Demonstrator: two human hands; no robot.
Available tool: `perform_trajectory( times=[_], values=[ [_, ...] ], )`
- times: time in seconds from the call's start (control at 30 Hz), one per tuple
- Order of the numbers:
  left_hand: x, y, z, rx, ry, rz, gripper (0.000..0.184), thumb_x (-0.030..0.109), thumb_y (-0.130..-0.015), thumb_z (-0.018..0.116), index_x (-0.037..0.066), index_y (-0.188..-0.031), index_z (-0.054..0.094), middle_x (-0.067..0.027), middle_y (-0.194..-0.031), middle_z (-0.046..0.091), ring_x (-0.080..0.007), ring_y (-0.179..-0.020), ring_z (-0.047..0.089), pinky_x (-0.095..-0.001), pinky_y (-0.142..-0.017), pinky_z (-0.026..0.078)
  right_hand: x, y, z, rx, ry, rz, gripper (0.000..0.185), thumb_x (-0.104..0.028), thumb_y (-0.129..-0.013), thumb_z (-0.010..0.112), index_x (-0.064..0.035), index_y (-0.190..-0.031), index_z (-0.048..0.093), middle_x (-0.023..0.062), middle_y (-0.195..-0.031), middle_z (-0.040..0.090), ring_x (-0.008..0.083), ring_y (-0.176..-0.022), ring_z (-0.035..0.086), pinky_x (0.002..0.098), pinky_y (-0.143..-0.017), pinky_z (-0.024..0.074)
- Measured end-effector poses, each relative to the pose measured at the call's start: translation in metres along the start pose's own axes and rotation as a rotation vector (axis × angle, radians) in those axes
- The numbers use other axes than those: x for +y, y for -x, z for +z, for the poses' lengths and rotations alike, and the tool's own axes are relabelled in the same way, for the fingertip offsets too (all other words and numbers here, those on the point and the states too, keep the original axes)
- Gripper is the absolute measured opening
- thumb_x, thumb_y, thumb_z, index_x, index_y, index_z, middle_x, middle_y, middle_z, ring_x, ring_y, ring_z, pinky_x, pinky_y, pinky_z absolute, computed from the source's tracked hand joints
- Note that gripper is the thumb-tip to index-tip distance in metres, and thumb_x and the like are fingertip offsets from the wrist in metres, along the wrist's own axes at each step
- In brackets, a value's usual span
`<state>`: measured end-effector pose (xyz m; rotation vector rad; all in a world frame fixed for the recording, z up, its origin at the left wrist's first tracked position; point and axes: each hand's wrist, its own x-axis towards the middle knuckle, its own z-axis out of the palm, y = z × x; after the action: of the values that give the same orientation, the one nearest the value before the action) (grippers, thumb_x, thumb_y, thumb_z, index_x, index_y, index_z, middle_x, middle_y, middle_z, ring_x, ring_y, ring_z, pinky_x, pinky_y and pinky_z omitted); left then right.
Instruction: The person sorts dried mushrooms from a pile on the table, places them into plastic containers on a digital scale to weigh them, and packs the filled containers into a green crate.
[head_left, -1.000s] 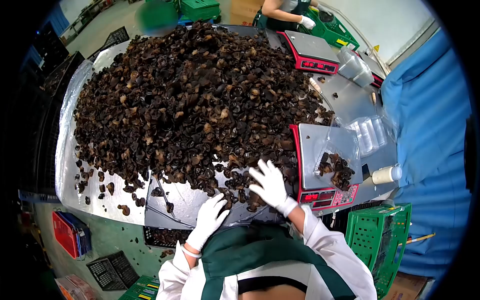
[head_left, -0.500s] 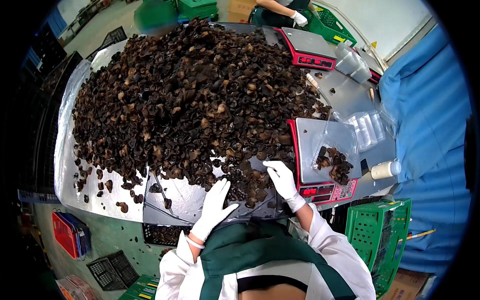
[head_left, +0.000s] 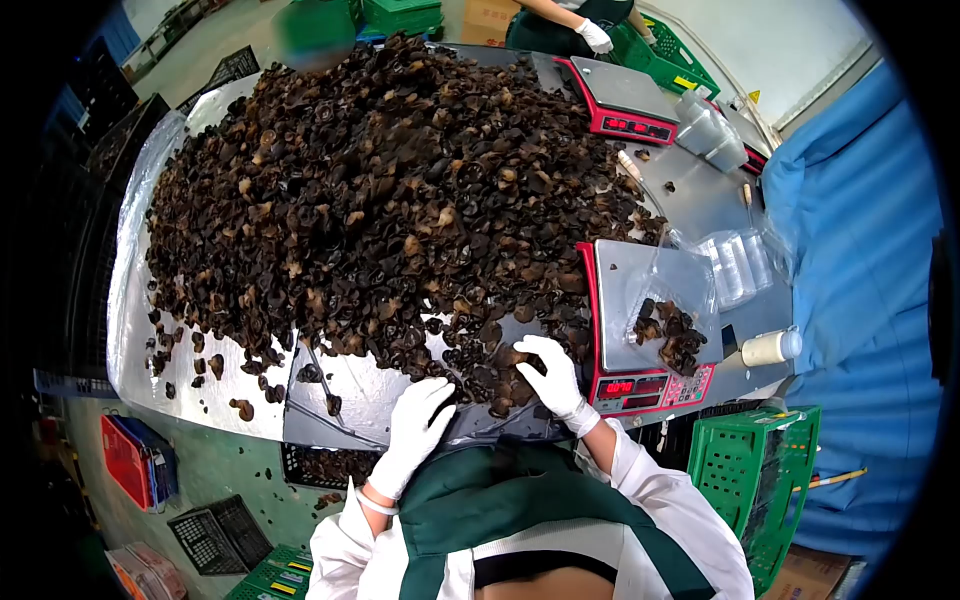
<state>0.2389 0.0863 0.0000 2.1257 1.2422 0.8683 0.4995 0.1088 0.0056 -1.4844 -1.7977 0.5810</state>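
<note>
Flanking some loose wood ear mushrooms (head_left: pixel 483 378) at the near edge of the worktop (head_left: pixel 705 200), left hand (head_left: pixel 415 430) and right hand (head_left: pixel 553 382) are both partly open, fingers loosely curled, 0 mushrooms visibly gripped.

The left hand (head_left: pixel 411 436) and right hand (head_left: pixel 556 384) are out in front, apart. The right fingers (head_left: pixel 532 347) bend inward; the left fingers (head_left: pixel 428 392) point forward.

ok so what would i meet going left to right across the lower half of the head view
red basket → black floor crate → left grip → right grip → near scale → white bottle → blue curtain
</note>
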Motion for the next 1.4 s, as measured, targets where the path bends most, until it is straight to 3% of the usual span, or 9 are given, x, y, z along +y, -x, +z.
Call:
perform_trajectory(
  times=[0.3,0.5,0.63,0.7,0.77,0.83,1.0,1.17,1.4],
  values=[
    [0.028,-0.027,-0.001,-0.268,1.252,-0.627,0.046,0.014,-0.087,0.063,0.004,-0.130,0.050,-0.0078,-0.120,0.058,-0.0138,-0.098,0.059,-0.0248,-0.079,0.048,-0.073,-0.006,-0.012,-0.239,-0.258,-0.092,0.031,-0.008,-0.077,0.071,-0.0043,-0.108,0.064,0.0150,-0.108,0.062,0.0290,-0.104,0.059,0.0374,-0.092,0.0459],
    [-0.011,0.029,-0.062,0.196,1.243,-0.746,0.041,0.019,-0.087,0.065,0.004,-0.124,0.053,-0.0071,-0.106,0.061,-0.0140,-0.084,0.061,-0.0263,-0.076,0.050,-0.017,-0.013,-0.022,0.044,-0.239,0.277,0.010,-0.009,-0.086,0.065,-0.0022,-0.093,0.067,0.0076,-0.084,0.066,0.0174,-0.072,0.064,0.0281,-0.068,0.0505],
    [-0.038,0.093,-0.109,0.576,0.939,-0.890,0.037,0.013,-0.087,0.062,0.005,-0.122,0.054,-0.0070,-0.106,0.062,-0.0141,-0.084,0.060,-0.0261,-0.075,0.050,-0.025,0.008,0.001,-0.071,0.046,-0.146,0.015,-0.020,-0.077,0.072,-0.0088,-0.085,0.066,0.0067,-0.081,0.060,0.0240,-0.076,0.059,0.0334,-0.068,0.0489],
    [-0.073,0.145,-0.128,0.354,0.548,-1.025,0.039,0.013,-0.086,0.063,0.003,-0.123,0.053,-0.0090,-0.110,0.061,-0.0156,-0.093,0.059,-0.0287,-0.079,0.050,-0.029,0.015,0.018,-0.144,0.206,-0.219,0.018,-0.028,-0.079,0.068,-0.0117,-0.086,0.065,0.0040,-0.079,0.055,0.0225,-0.075,0.054,0.0335,-0.068,0.0465],
    [-0.058,0.159,-0.126,0.217,-0.650,-0.781,0.043,0.009,-0.083,0.065,0.000,-0.123,0.053,-0.0119,-0.111,0.061,-0.0220,-0.099,0.060,-0.0334,-0.089,0.047,-0.016,0.024,0.031,-0.205,0.297,-0.251,0.017,-0.028,-0.079,0.067,-0.0121,-0.085,0.064,0.0036,-0.079,0.054,0.0219,-0.075,0.054,0.0332,-0.070,0.0463],
    [-0.036,0.143,-0.127,0.267,-0.730,-0.687,0.039,0.010,-0.082,0.066,0.000,-0.119,0.057,-0.0127,-0.109,0.062,-0.0239,-0.097,0.061,-0.0335,-0.090,0.046,-0.022,0.023,0.024,-0.192,0.254,-0.212,0.015,-0.025,-0.079,0.067,-0.0116,-0.085,0.065,0.0037,-0.079,0.055,0.0224,-0.075,0.055,0.0333,-0.069,0.0467],
    [0.018,0.071,-0.100,0.037,0.608,-0.867,0.028,0.012,-0.090,0.058,0.001,-0.116,0.060,-0.0092,-0.112,0.064,-0.0169,-0.096,0.062,-0.0278,-0.081,0.048,-0.066,0.016,0.008,-0.233,-0.084,-0.293,0.011,-0.015,-0.079,0.070,-0.0064,-0.084,0.067,0.0063,-0.077,0.061,0.0238,-0.073,0.059,0.0339,-0.067,0.0491],
    [0.019,0.062,-0.039,-0.179,1.554,-0.982,0.052,0.042,-0.097,0.045,0.001,-0.130,0.047,-0.0135,-0.116,0.060,-0.0183,-0.085,0.061,-0.0269,-0.072,0.050,-0.100,0.005,0.029,-0.634,-0.274,-0.254,0.029,-0.027,-0.087,0.062,-0.0124,-0.111,0.062,0.0085,-0.096,0.061,0.0249,-0.090,0.060,0.0338,-0.076,0.0497],
    [-0.027,0.137,-0.088,0.294,1.036,-1.022,0.023,0.024,-0.095,0.053,0.003,-0.099,0.062,-0.0069,-0.092,0.065,-0.0124,-0.077,0.058,-0.0224,-0.067,0.046,0.001,-0.003,-0.008,-0.063,0.152,0.024,0.034,-0.017,-0.081,0.065,-0.0109,-0.115,0.062,0.0105,-0.110,0.059,0.0274,-0.098,0.059,0.0356,-0.083,0.0499]
  ],
)
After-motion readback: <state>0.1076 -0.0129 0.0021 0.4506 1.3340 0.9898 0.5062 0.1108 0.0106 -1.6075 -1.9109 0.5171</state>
